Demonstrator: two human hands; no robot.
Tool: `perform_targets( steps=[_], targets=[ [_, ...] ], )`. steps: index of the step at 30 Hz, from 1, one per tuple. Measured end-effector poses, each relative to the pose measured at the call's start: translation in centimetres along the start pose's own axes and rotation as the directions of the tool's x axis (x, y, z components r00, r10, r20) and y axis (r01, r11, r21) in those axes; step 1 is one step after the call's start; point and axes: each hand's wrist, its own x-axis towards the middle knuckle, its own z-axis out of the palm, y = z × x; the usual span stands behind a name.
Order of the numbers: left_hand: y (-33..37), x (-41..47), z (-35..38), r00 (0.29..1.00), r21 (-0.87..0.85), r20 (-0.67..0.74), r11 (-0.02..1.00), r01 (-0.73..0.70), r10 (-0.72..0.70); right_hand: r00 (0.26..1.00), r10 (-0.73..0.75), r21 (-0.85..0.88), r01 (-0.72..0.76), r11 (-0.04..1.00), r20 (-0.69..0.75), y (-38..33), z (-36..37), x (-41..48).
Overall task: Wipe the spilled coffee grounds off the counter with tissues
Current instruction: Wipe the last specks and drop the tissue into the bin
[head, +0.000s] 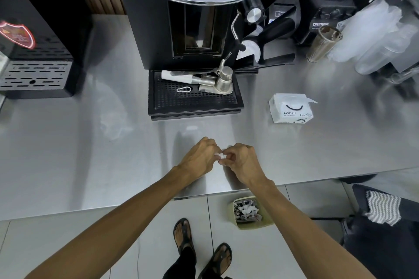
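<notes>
Left hand (199, 157) and right hand (241, 161) pinch one crumpled tissue (221, 156) in curled fingers (213, 147) above the surface (90, 154). It looks light, soft and easily torn, so best gripped bunched.

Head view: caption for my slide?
Left hand and right hand pinch a crumpled tissue over the counter, tissue pack nearby.

the counter (90, 165) is dull silver grey with pale reflections. the tissue wad (220, 156) is white. the tissue pack (291, 110) is white with black lettering and a black curved mark. the coffee machine (149, 29) is black with a chrome band. its drip tray (195, 99) is black, dotted with rows of small holes. a red shield badge (18, 35) glows on a black dispenser (52, 18). the bin (254, 225) is pale green and holds white and dark scraps. the cloth (383, 208) has grey and white zigzag stripes.
</notes>
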Motion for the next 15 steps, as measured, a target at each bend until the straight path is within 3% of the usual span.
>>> perform_targets(
  steps=[9, 15],
  targets=[
    [0.0, -0.4, -0.7, 1.000, -0.127, -0.002, 0.992, -0.002, 0.002, 0.993, -0.099, -0.159, 0.108, 0.981, 0.062, 0.4, 0.2, 0.7],
    [0.0, -0.3, -1.0, 1.000, -0.109, 0.020, 0.994, 0.024, -0.022, 0.981, -0.143, -0.222, 0.169, 0.960, 0.128, 0.2, -0.2, 1.1]
  ],
)
